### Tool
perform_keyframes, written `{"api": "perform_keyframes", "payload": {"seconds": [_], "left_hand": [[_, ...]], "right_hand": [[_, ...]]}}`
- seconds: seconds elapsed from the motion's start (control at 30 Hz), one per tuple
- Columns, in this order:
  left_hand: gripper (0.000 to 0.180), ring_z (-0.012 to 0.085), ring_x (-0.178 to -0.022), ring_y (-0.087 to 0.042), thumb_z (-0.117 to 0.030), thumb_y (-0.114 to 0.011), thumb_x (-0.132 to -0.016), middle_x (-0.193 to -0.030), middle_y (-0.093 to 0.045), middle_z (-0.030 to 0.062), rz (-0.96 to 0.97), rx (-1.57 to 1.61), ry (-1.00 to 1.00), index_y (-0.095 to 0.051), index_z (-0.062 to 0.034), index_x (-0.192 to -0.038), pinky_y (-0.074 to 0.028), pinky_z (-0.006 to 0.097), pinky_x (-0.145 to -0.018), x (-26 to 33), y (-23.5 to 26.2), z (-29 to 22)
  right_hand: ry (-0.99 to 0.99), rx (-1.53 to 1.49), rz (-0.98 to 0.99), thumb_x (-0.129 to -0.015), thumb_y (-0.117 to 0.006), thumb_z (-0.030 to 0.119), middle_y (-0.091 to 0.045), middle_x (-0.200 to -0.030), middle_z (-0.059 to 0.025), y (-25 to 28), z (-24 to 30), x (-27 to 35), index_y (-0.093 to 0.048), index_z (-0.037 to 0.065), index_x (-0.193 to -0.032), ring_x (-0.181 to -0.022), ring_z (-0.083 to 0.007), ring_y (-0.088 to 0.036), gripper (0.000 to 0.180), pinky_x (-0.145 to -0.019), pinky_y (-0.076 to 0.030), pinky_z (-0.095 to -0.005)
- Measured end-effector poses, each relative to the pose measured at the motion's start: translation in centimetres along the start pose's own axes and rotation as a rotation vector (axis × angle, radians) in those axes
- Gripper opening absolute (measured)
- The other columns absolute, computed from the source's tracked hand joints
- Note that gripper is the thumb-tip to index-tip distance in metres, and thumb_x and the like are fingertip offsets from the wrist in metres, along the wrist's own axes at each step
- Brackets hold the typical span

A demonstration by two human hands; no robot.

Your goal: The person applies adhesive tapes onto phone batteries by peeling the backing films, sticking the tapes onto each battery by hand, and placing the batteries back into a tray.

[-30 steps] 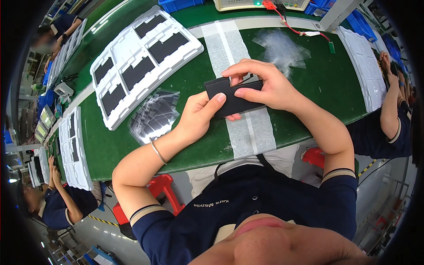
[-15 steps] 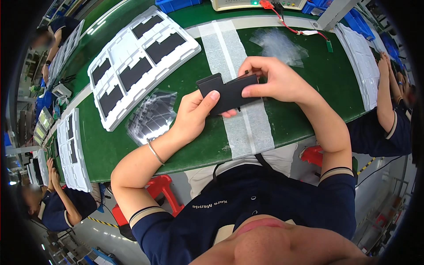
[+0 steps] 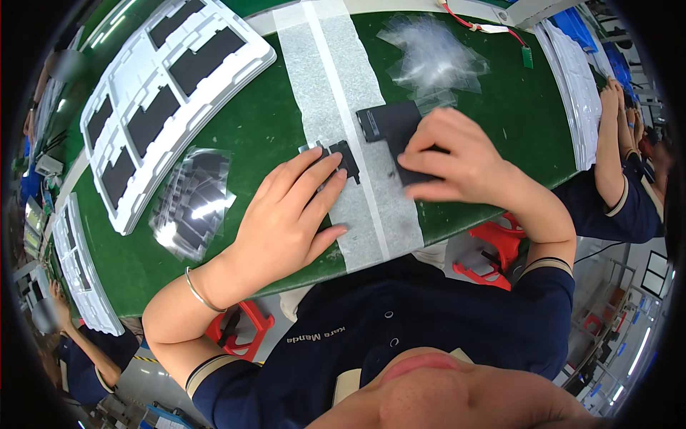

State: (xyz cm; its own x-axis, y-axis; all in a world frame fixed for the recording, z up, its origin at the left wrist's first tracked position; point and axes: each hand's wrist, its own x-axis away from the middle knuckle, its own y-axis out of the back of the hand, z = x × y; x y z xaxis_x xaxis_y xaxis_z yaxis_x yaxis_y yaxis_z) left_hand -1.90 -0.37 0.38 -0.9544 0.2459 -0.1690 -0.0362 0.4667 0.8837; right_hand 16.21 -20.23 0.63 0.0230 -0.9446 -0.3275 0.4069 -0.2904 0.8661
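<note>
My left hand [image 3: 286, 211] lies palm down with its fingers stretched out, the tips resting over a small dark notched piece [image 3: 346, 159] on the white fabric strip [image 3: 371, 236]. Part of that piece is hidden under the fingers. To its right, my right hand [image 3: 457, 156] has thumb and fingers closed on the lower right edge of a flat black L-shaped part [image 3: 393, 123]. This part lies partly over the strip, and its lower end is covered by the fingers.
A white moulded tray [image 3: 187, 114] with several flat black parts stands at the left. Stacks of clear film lie beside it [image 3: 191, 204] and at the back right [image 3: 436, 61]. A red lead [image 3: 457, 18] ends in a small green board [image 3: 527, 57]. People work on both sides.
Both hands held the black L-shaped part together. Now my left hand is off it and down on the small dark piece; my right hand keeps the L-shaped part. The view has shifted.
</note>
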Motion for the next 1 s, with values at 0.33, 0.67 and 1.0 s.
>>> {"api": "perform_keyframes", "payload": {"seconds": [0.33,0.67,1.0], "left_hand": [[0.054,0.0294,-0.116,-0.042,-0.021,-0.068,-0.062,-0.123,-0.047,0.0103,0.159,0.024,-0.037,-0.054,-0.0002,-0.110,-0.035,0.042,-0.094,-1.0,0.6,0.5],[0.049,0.0322,-0.102,-0.045,-0.010,-0.074,-0.058,-0.109,-0.046,0.0154,-0.183,0.302,0.139,-0.052,-0.0036,-0.102,-0.036,0.041,-0.085,-1.5,0.1,2.2],[0.042,0.0237,-0.095,-0.039,-0.010,-0.076,-0.058,-0.096,-0.040,0.0058,0.038,0.157,0.311,-0.052,-0.0083,-0.093,-0.029,0.033,-0.086,-3.5,0.9,1.6]], "right_hand": [[-0.054,-0.089,0.068,-0.049,-0.077,0.027,-0.048,-0.109,-0.0063,0.1,-0.2,-0.8,-0.058,0.011,-0.094,-0.099,-0.0280,-0.043,0.051,-0.078,-0.035,-0.0382],[-0.197,-0.222,-0.210,-0.064,-0.066,0.001,-0.052,-0.086,-0.0069,-0.6,-1.8,-2.2,-0.054,0.005,-0.076,-0.078,-0.0242,-0.051,0.018,-0.068,-0.042,-0.0320],[-0.247,-0.188,-0.325,-0.073,-0.062,0.005,-0.054,-0.084,-0.0066,-0.9,-2.6,-1.5,-0.054,0.003,-0.078,-0.075,-0.0198,-0.055,0.010,-0.067,-0.044,-0.0285]]}}
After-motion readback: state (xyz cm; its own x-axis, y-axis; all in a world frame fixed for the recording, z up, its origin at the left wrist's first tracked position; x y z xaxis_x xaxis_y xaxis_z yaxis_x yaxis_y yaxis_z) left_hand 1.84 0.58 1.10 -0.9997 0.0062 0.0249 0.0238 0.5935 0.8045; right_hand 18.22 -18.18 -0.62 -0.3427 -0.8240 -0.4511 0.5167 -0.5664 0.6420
